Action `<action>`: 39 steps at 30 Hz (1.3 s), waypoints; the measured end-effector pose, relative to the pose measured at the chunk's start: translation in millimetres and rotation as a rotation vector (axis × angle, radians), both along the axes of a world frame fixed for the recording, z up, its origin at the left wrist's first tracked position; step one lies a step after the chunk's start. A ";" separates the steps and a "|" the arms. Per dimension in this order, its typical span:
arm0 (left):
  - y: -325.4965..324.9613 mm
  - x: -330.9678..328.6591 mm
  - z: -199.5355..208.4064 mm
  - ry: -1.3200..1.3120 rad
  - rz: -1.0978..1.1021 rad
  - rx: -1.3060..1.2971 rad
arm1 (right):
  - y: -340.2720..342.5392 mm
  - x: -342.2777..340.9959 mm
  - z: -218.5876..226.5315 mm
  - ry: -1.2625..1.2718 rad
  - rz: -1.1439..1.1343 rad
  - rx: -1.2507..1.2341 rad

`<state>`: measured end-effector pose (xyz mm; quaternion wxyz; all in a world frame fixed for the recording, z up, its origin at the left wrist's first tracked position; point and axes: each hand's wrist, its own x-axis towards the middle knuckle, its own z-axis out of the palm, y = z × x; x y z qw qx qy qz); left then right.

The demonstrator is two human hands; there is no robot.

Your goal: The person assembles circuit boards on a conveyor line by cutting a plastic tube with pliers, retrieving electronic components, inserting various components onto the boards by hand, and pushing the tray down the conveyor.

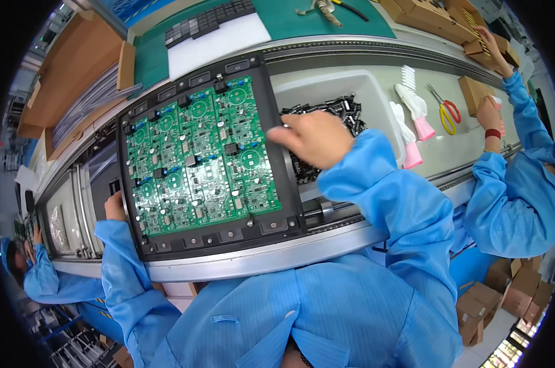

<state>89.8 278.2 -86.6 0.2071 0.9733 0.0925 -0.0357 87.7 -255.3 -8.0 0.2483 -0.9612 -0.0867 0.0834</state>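
Observation:
A black carrier frame (293,184) lies in front of me, holding a panel of green circuit boards (210,178). The boards bear black blocks, blue parts and white printed circles. At the frame's left edge, my left hand (114,207) is closed against its side, with the fingertips partly hidden. My right hand (317,138) is over the frame's right edge, beside a pale plastic bin (375,92) of small black parts (348,110). Its fingers are drawn together and slightly blurred; anything in them is hidden.
White gloves with pink cuffs (415,110) and red-and-yellow-handled cutters (446,110) lie right of the bin. Black blocks on white foam (219,43) sit at the back. A cardboard box (75,67) stands far left. Another person's hand (489,116) is at the right, by a small carton.

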 end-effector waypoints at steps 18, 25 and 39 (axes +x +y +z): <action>-211.6 40.2 135.3 -0.052 -0.405 -0.621 | -34.8 20.9 -71.9 0.051 0.192 -0.022; -303.9 89.6 117.7 -0.055 -0.692 -0.122 | -26.9 21.0 -57.0 0.223 0.216 -0.090; -325.8 96.6 96.2 -0.224 -0.743 0.322 | -34.4 14.1 -68.3 -0.058 0.229 0.135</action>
